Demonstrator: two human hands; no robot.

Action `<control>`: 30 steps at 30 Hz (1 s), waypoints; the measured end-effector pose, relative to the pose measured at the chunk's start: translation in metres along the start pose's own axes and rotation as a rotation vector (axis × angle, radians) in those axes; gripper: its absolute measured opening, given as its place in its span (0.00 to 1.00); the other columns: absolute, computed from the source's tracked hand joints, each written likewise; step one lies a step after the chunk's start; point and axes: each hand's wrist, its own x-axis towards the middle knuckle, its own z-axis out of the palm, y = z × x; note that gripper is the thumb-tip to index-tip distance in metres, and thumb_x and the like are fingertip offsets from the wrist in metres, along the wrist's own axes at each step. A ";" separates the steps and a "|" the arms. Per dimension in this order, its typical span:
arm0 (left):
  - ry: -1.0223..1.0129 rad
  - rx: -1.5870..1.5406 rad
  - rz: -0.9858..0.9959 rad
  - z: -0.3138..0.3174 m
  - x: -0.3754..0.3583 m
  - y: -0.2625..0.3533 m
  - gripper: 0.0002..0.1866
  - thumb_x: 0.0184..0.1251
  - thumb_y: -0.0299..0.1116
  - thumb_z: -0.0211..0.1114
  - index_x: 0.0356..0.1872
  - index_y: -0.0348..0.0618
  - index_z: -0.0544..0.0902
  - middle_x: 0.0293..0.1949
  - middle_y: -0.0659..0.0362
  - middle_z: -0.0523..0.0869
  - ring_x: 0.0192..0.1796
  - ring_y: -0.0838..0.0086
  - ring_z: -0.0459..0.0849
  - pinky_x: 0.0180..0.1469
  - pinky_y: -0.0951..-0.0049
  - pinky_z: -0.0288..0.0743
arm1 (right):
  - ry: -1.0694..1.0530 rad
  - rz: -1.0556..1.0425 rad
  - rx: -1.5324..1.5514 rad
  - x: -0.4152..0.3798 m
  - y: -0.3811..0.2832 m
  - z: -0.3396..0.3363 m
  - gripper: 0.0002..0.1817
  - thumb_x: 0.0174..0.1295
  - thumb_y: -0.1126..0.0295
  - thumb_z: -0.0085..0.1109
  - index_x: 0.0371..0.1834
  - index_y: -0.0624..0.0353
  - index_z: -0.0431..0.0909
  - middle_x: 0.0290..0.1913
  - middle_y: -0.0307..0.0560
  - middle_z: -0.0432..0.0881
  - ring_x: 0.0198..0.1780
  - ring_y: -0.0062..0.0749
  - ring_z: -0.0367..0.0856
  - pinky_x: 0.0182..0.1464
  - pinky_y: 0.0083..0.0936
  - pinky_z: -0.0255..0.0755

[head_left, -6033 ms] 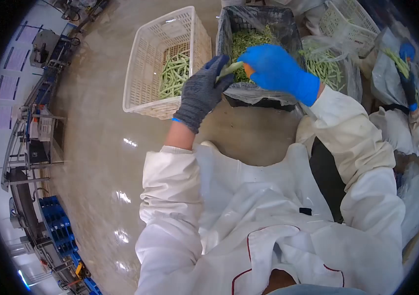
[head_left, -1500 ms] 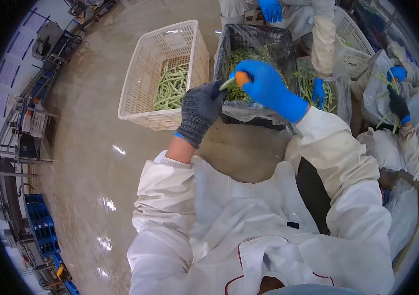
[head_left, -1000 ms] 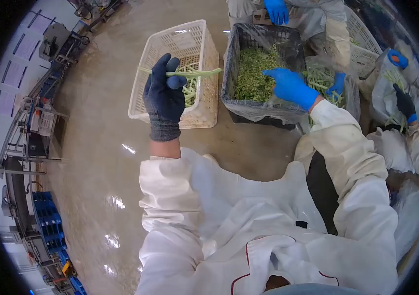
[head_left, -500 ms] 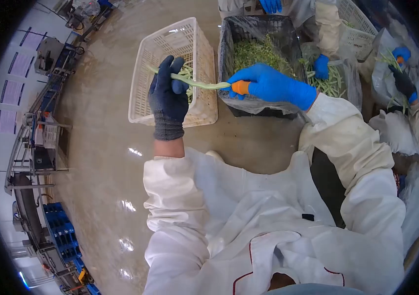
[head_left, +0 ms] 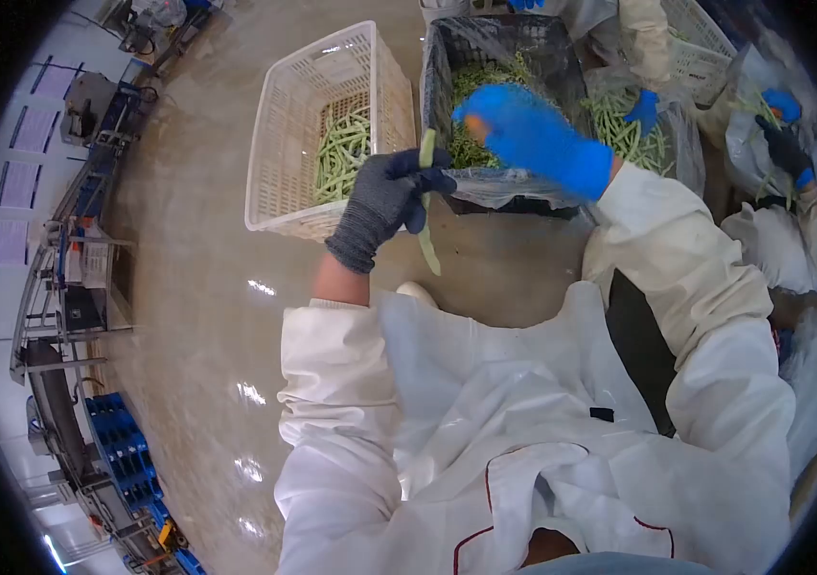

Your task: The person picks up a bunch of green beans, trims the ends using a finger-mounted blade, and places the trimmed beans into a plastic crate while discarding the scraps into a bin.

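Note:
My left hand (head_left: 397,196), in a dark grey glove, is closed around a long green bean (head_left: 429,247), which points up and down between its fingers. It hovers by the front right corner of a white plastic crate (head_left: 264,153) that has green beans (head_left: 341,158) inside. My right hand (head_left: 528,134), in a blue glove, is over a black crate (head_left: 437,86) lined with clear plastic and holding green scraps (head_left: 494,79). Motion smears its fingers. Something orange (head_left: 475,126) shows at the fingertips, and I cannot tell what it is.
A plastic bag of green beans (head_left: 624,125) stands right of the black crate, with a co-worker's blue-gloved hand (head_left: 643,110) at it. Farther right, another pair of gloved hands (head_left: 784,149) works by plastic bags. Metal equipment (head_left: 63,383) and blue pallets (head_left: 121,450) line the left side.
My left hand has moved right and turned, so the bean now stands upright instead of sideways. The right hand has left the bean's end and moved up over the black crate.

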 end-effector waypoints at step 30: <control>0.259 0.627 -0.098 0.029 0.001 -0.009 0.27 0.63 0.36 0.69 0.62 0.36 0.74 0.42 0.54 0.86 0.19 0.81 0.76 0.25 0.77 0.70 | -0.403 0.926 -0.095 -0.276 0.318 -0.023 0.17 0.55 0.56 0.55 0.30 0.59 0.85 0.34 0.57 0.85 0.37 0.49 0.84 0.43 0.42 0.75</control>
